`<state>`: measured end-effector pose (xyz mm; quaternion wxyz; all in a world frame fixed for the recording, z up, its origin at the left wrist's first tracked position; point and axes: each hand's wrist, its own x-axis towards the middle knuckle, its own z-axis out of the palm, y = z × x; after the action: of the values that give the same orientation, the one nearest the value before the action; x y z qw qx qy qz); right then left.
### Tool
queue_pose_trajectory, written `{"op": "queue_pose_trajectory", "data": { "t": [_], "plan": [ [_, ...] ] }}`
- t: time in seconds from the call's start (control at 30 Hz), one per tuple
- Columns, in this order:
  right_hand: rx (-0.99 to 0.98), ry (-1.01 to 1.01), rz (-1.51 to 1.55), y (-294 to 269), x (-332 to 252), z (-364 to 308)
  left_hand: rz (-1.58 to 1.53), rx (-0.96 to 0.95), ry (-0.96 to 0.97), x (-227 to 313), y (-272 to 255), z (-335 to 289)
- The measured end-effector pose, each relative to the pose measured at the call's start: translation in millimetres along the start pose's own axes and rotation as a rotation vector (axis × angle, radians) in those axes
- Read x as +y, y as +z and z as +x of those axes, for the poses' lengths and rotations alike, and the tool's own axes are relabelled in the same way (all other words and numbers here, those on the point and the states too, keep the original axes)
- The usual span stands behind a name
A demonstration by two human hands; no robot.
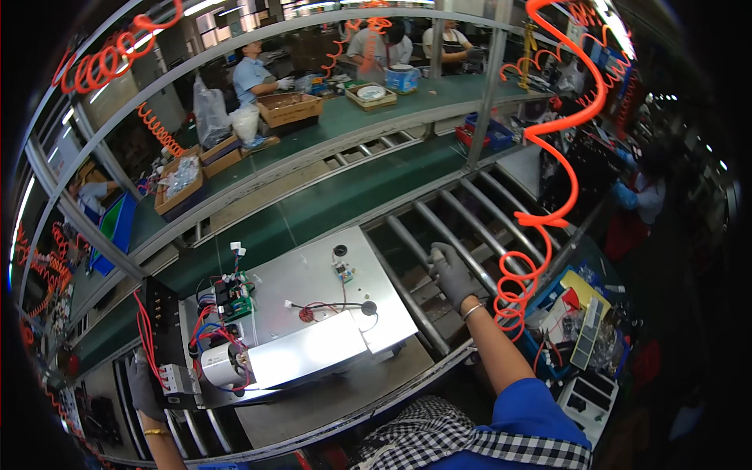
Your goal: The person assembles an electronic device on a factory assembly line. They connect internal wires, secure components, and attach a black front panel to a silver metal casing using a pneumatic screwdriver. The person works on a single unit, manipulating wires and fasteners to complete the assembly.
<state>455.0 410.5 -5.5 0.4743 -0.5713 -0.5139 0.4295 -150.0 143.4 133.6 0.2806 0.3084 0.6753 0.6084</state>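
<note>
**A:** The checked apron (pixel 427 432) lay nearest the camera, at six o'clock. Where was the main assembly?

**B:** The metal chassis (pixel 282 274) lay between seven and eight o'clock, over the roller line (pixel 446 236). Its black end panel (pixel 166 321) stood along the left end, with a white cylinder (pixel 219 365) and a green circuit board (pixel 244 307) to the right of it.

**A:** State the condition of the fingers.

**B:** The left hand (pixel 143 388), in a grey glove, was at eight o'clock, by the panel's outer edge; whether its fingers grasped that edge could not be told. The right hand (pixel 453 280), also gloved, was at four o'clock over the rollers, apart from the chassis. Its fingers were partly curled; whether they enclosed a small item could not be told.

**A:** Which step was in hand?

**B:** By judgement, handling of a partly wired unit: parts were in place, yet a dark lead (pixel 337 305) lay across the bare plate.

**A:** What did the next move call for?

**B:** By judgement, any shift of the chassis called for a secure hold at both ends, with the lead kept clear of the rollers. The orange coiled hose (pixel 603 90), at two o'clock, required equal clearance.
</note>
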Motion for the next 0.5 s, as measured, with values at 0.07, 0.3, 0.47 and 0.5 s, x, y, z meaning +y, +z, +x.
{"op": "queue_pose_trajectory", "data": {
  "t": [0.07,0.3,0.47,0.5],
  "plan": [
    [0.136,-0.017,0.065,-22,20,0,-0.031,-0.002,-0.021,1,3,-1],
    [0.597,-0.124,0.223,-77,8,-17,-0.107,-0.149,-0.038,-12,7,6],
    [0.711,-0.118,0.277,-100,-1,-24,-0.149,-0.1,0.026,-2,49,-10],
    [0.737,-0.122,0.285,-106,-1,-25,-0.14,-0.067,0.031,1,57,-14]
  ]
}}
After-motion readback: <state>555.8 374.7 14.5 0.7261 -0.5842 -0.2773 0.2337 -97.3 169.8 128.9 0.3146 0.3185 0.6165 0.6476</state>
